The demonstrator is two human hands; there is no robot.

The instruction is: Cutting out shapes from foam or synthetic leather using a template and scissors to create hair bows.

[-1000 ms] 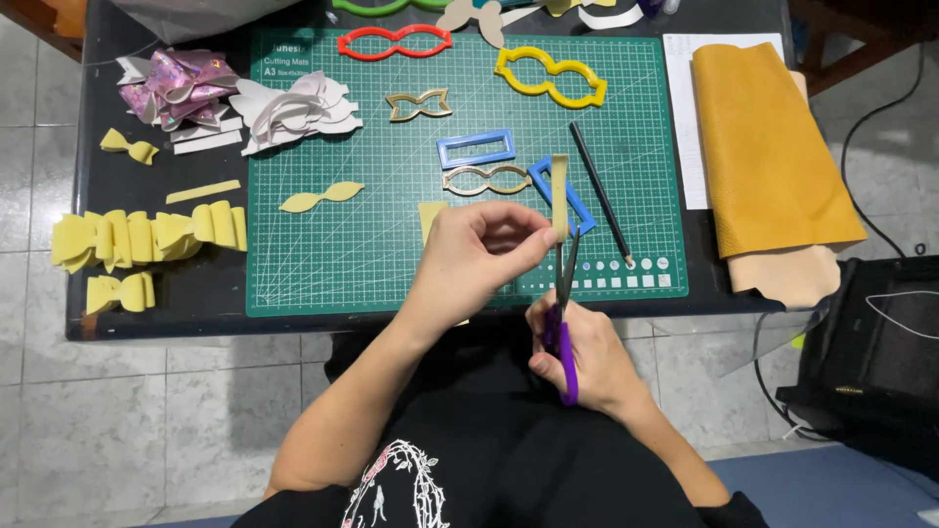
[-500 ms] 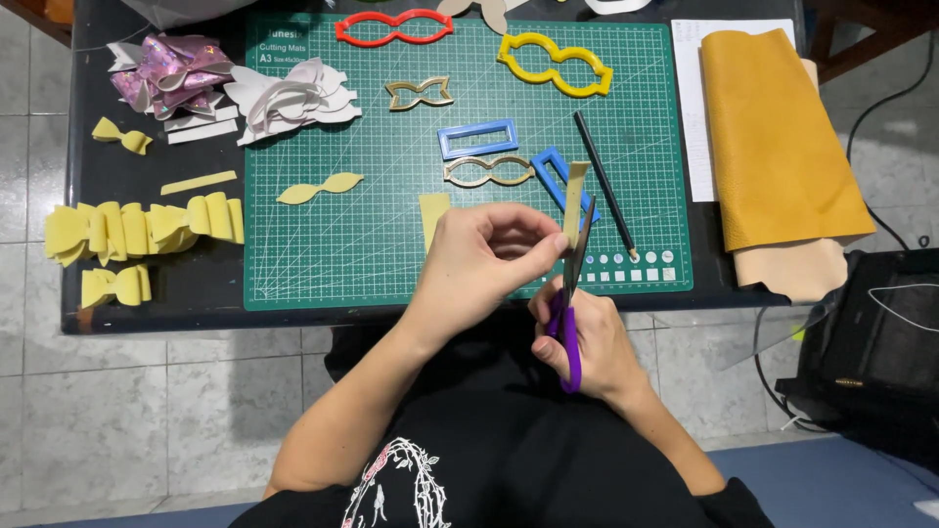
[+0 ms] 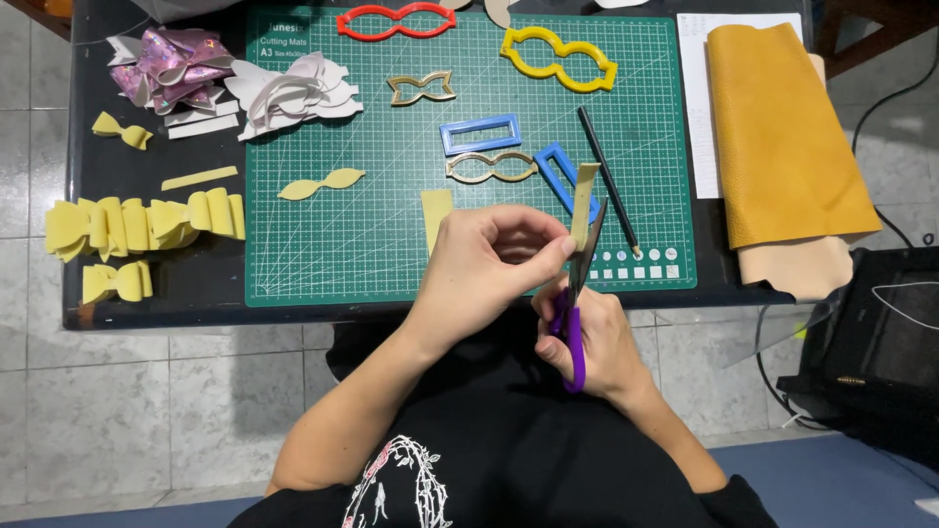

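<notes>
My left hand [image 3: 489, 269] pinches a narrow yellow strip [image 3: 584, 200] that stands upright over the near edge of the green cutting mat [image 3: 391, 254]. My right hand [image 3: 592, 337] grips purple-handled scissors [image 3: 575, 323], whose dark blades lie against the strip's right side. Both hands meet just in front of the black table's [image 3: 186, 284] near edge, above my lap.
On the mat lie red [image 3: 396, 20], yellow [image 3: 559, 57], blue [image 3: 479, 134] and tan bow templates, a black pencil [image 3: 608, 181] and yellow cut shapes [image 3: 321, 183]. Yellow bows [image 3: 137, 223] and a pink bow [image 3: 176, 64] sit left. A yellow leather roll [image 3: 782, 137] lies right.
The scissors and strip have stayed together while the hands shifted slightly; the blades have closed further along the strip. The view has tilted a little.
</notes>
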